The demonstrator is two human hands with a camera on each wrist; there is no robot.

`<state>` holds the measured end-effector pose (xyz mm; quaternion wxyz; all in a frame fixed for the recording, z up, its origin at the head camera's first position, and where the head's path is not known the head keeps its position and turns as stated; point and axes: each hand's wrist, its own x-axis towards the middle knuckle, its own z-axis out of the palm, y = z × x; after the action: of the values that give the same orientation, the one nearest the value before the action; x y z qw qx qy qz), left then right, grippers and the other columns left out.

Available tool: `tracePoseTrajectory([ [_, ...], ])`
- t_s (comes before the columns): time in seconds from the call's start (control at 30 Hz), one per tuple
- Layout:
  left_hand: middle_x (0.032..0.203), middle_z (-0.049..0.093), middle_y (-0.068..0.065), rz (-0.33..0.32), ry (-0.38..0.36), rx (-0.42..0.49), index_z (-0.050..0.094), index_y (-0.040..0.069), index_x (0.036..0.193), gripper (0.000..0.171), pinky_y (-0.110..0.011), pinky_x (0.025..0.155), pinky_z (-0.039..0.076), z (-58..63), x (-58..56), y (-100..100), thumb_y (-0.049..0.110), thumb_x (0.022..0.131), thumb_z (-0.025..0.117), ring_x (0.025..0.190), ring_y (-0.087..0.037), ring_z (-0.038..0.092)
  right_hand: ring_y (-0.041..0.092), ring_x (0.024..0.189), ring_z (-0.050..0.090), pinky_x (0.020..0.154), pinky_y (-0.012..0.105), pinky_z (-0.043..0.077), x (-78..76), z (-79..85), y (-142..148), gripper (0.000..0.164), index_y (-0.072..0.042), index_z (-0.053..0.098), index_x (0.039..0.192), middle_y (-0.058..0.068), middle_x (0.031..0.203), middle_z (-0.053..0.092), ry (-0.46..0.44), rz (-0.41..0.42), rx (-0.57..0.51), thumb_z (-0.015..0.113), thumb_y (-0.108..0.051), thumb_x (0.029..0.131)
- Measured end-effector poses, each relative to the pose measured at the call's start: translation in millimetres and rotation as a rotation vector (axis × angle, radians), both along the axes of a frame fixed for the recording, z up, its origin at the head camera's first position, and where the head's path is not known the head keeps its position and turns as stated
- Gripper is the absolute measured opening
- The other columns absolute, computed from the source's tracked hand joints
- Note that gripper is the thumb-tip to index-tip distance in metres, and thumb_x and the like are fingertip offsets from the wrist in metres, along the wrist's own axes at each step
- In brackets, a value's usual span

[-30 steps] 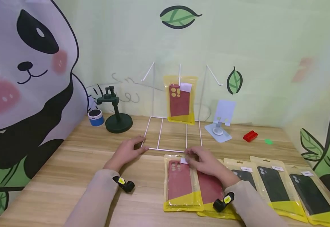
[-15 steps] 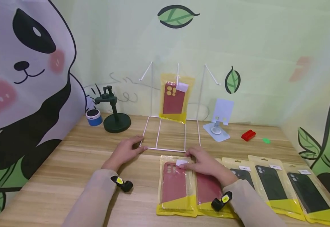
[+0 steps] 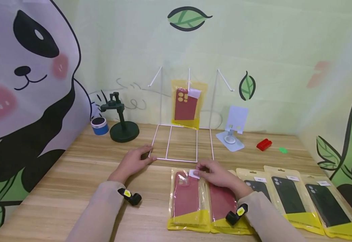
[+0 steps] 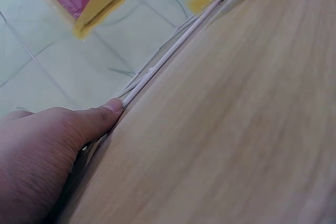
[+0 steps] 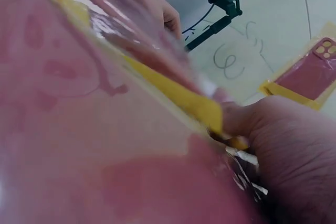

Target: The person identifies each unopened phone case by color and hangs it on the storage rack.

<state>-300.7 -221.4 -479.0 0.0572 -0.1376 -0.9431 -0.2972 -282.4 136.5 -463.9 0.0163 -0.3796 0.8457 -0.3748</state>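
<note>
Fingers of the left hand (image 3: 132, 163) lie spread against the rack's (image 3: 176, 160) near-left corner, seemingly steadying it, while a red pack (image 3: 185, 201) before the rack is pinched by the right hand (image 3: 217, 173), a likely pick-up calling for a lift to a bare hook (image 3: 155, 77).

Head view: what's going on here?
A person is handling bagged phone cases at a white wire rack. Their left hand touches the rack's near left corner, while the right hand pinches a red-case pouch near its white label. One similar pouch hangs on the middle prong. Another red-case pouch lies beside the pinched one, with three dark-case pouches further right on the table.
</note>
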Motion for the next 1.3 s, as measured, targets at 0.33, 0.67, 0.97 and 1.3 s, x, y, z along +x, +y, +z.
tracePoseTrajectory([
  [0.33,0.152,0.048,-0.011,-0.002,0.01,0.004,0.057,0.014,0.145,0.06,-0.053,0.117,0.032,-1.8,-0.9,-1.6,0.048,0.096,0.066,0.142,-0.033,0.042,0.015,0.079,0.06,0.068,0.026,0.048,-2.4,-0.8,-3.1,0.011,-0.01,0.063,0.102,0.004,0.091,0.067,-0.168,-0.099,-0.283,0.071,-0.015,0.095],
  [0.67,0.152,0.048,-0.009,0.001,0.011,0.003,0.057,0.015,0.145,0.06,-0.051,0.117,0.032,-2.3,2.4,-5.4,0.048,0.095,0.066,0.142,-0.031,0.042,0.015,0.085,0.066,0.073,0.026,0.055,2.4,10.9,-9.7,0.027,-0.004,0.066,0.118,0.006,0.106,0.071,-0.453,-0.176,-0.464,0.073,-0.012,0.093],
  [0.97,0.152,0.048,-0.012,-0.007,0.014,0.014,0.056,0.015,0.145,0.06,-0.052,0.116,0.033,-1.0,-0.4,-2.7,0.047,0.095,0.066,0.141,-0.033,0.043,0.011,0.082,0.069,0.076,0.026,0.058,19.4,117.3,-27.5,0.012,-0.007,0.077,0.096,-0.001,0.09,0.076,-0.53,-0.141,-0.642,0.068,0.0,0.093],
  [1.3,0.15,0.05,-0.013,-0.014,0.037,0.013,0.057,0.011,0.144,0.059,-0.052,0.116,0.033,3.7,3.4,-2.3,0.042,0.095,0.069,0.14,-0.033,0.044,0.02,0.088,0.067,0.079,0.025,0.056,29.6,219.9,-48.4,0.022,-0.003,0.078,0.106,0.005,0.095,0.076,0.125,-0.38,-0.644,0.077,-0.019,0.091],
])
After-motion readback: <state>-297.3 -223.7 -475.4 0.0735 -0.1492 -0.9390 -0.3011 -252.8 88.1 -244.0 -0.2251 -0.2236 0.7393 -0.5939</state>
